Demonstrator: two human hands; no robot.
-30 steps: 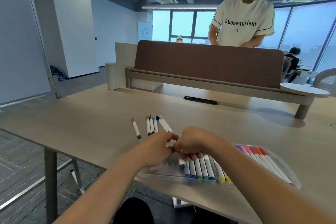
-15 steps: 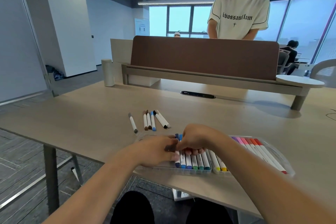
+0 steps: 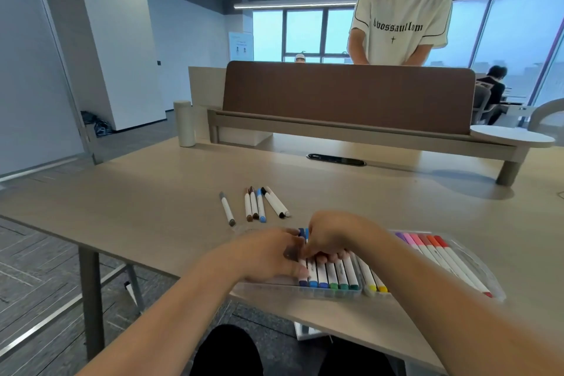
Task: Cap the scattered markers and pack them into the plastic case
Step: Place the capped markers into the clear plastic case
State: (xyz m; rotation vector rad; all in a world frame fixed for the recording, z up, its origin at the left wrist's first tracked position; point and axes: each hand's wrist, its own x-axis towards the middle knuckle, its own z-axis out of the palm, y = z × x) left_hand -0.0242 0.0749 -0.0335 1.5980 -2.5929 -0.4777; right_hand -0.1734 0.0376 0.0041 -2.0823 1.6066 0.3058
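A clear plastic case (image 3: 476,265) lies at the table's near edge. It holds blue, green and yellow markers (image 3: 335,275) on its left and pink to red markers (image 3: 439,256) on its right. My left hand (image 3: 265,253) and my right hand (image 3: 335,235) meet over the case's left part. Between them they pinch a dark-capped marker (image 3: 291,253), low beside the blue ones. My right hand's fingers curl down over the packed row. Several loose markers lie beyond the case: a grey one (image 3: 227,207), two brown (image 3: 251,204), a blue one (image 3: 261,204) and a black one (image 3: 274,201).
The table's near edge (image 3: 335,317) runs just under the case. A brown desk divider (image 3: 348,94) on a raised shelf crosses the far side, with a white cylinder (image 3: 184,123) at its left. A person in a white T-shirt (image 3: 399,24) stands behind it.
Both hands have come down from above the case to its left part, carrying the dark-capped marker with them. The loose markers have not moved.
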